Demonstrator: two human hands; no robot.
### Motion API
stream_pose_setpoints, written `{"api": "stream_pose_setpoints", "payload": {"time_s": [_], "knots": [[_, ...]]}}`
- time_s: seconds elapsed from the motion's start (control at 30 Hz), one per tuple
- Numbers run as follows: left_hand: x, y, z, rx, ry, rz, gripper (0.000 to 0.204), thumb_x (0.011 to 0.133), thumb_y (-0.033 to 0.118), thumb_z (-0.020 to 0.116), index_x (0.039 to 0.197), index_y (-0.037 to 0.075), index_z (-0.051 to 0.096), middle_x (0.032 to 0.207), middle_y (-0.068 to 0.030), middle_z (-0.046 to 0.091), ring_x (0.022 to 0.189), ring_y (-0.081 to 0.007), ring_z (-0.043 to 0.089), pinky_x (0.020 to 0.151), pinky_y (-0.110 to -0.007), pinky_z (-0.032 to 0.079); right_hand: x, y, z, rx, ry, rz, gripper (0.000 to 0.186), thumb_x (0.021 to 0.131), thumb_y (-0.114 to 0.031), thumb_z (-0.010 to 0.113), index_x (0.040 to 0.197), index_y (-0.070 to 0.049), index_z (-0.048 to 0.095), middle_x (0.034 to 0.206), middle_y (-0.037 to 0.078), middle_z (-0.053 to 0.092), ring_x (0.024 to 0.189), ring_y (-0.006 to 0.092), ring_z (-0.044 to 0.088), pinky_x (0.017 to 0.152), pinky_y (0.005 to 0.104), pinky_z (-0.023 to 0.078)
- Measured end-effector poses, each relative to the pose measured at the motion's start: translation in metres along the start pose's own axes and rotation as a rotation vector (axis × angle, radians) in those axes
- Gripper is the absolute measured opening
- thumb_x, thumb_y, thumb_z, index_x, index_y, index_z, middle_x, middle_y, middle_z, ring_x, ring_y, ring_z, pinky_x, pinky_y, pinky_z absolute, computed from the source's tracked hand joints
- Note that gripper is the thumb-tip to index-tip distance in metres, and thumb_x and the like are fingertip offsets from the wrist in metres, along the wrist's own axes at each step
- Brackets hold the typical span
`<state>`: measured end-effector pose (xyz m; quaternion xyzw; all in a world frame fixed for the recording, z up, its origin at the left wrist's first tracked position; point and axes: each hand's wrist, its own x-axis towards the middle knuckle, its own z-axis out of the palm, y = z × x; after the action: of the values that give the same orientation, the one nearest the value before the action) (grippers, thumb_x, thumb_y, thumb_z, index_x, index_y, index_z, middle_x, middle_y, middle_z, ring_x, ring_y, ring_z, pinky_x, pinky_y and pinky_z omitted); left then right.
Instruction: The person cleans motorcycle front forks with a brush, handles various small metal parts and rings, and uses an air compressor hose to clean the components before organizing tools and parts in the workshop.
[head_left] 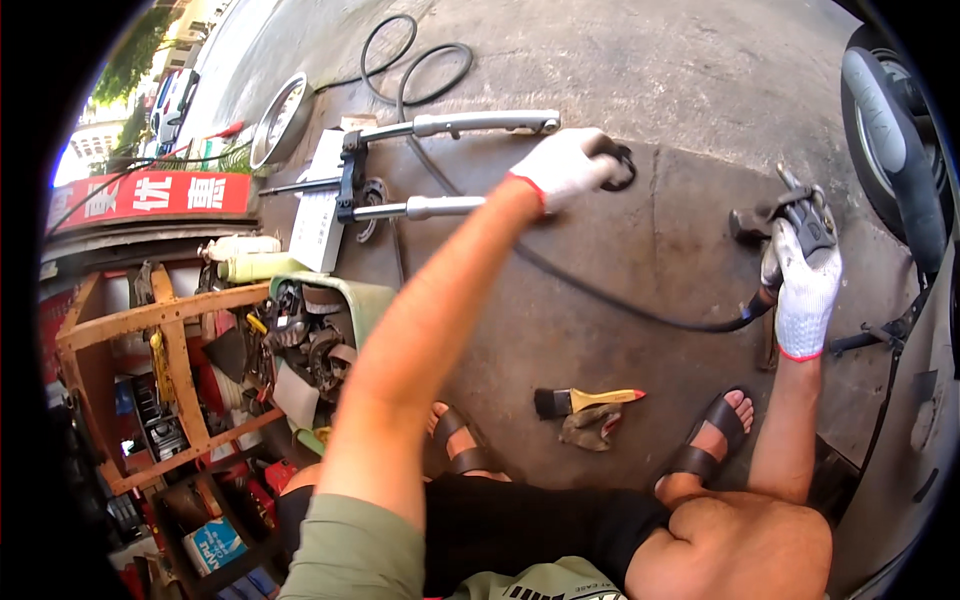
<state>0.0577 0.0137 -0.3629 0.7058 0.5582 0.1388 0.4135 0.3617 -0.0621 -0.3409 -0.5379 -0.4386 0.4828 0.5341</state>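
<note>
1. The left hand (pixel 562 166), gloved in white, is closed around one end of a black cable (pixel 600 292), held out over the concrete floor (pixel 660 90).
2. The right hand (pixel 806 290), also gloved, is closed on the cable's other end, beside a dark lever assembly (pixel 790 212) held near the scooter (pixel 895 140).
3. The cable is seen hanging slack between both hands, so it is judged already freed; fitting or routing appears left to do.
4. A fork (pixel 440 165) is laid on the floor beyond the left hand, a brush (pixel 585 400) and a rag (pixel 590 427) near the sandalled feet.
5. A crate (pixel 320 330) of parts and a wooden rack (pixel 150 320) are placed at the left.
</note>
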Motion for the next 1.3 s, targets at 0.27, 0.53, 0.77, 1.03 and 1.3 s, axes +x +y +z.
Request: {"api": "stream_pose_setpoints", "payload": {"time_s": [0.27, 0.53, 0.77, 1.03, 1.3], "knots": [[-0.131, -0.01, -0.082, 0.476, -0.267, -0.15, 0.027, 0.089, 0.025, 0.062, 0.102, 0.002, 0.065, 0.096, -0.0206, 0.069, 0.094, -0.0353, 0.067, 0.083, -0.042, 0.051, -0.091, -0.066, 0.115, -0.625, -1.284, -0.483, 0.056, 0.083, -0.007, 0.056, 0.139, -0.008, 0.047, 0.095, 0.017, 0.062, 0.066, 0.0328, 0.067, 0.057, 0.0409, 0.055], [-0.287, -0.052, -0.071, 0.452, -0.425, -0.363, 0.025, 0.089, 0.025, 0.063, 0.102, 0.003, 0.062, 0.093, -0.0215, 0.067, 0.096, -0.04, 0.064, 0.084, -0.046, 0.05, -0.166, -0.017, 0.139, -0.645, -1.956, -0.242, 0.07, 0.081, -0.009, 0.06, 0.145, 0.004, 0.036, 0.107, 0.027, 0.055, 0.077, 0.0397, 0.066, 0.068, 0.0446, 0.053], [-0.313, -0.082, -0.095, 0.359, -0.085, -0.226, 0.025, 0.09, 0.023, 0.059, 0.102, 0.002, 0.059, 0.092, -0.0222, 0.066, 0.092, -0.0417, 0.064, 0.081, -0.049, 0.05, -0.172, -0.075, 0.213, -0.962, -2.197, -0.099, 0.06, 0.083, -0.014, 0.063, 0.137, 0.002, 0.043, 0.108, 0.025, 0.057, 0.088, 0.0407, 0.065, 0.076, 0.0461, 0.054], [-0.314, -0.083, -0.1, 0.323, -0.029, -0.158, 0.026, 0.092, 0.025, 0.054, 0.102, 0.001, 0.057, 0.094, -0.0223, 0.065, 0.093, -0.042, 0.062, 0.082, -0.048, 0.048, -0.344, 0.024, 0.247, -0.637, -1.89, -0.149, 0.034, 0.085, -0.012, 0.057, 0.112, 0.009, 0.052, 0.095, 0.03, 0.061, 0.076, 0.0435, 0.065, 0.065, 0.0478, 0.053], [-0.352, -0.103, -0.091, 0.225, 0.014, -0.195, 0.024, 0.091, 0.023, 0.059, 0.101, 0.002, 0.06, 0.094, -0.0214, 0.066, 0.092, -0.0411, 0.063, 0.082, -0.046, 0.049, -0.342, 0.044, 0.235, -0.887, -1.988, -0.012, 0.04, 0.085, -0.017, 0.06, 0.113, 0.008, 0.049, 0.097, 0.034, 0.06, 0.081, 0.046, 0.067, 0.07, 0.0493, 0.055]]}}
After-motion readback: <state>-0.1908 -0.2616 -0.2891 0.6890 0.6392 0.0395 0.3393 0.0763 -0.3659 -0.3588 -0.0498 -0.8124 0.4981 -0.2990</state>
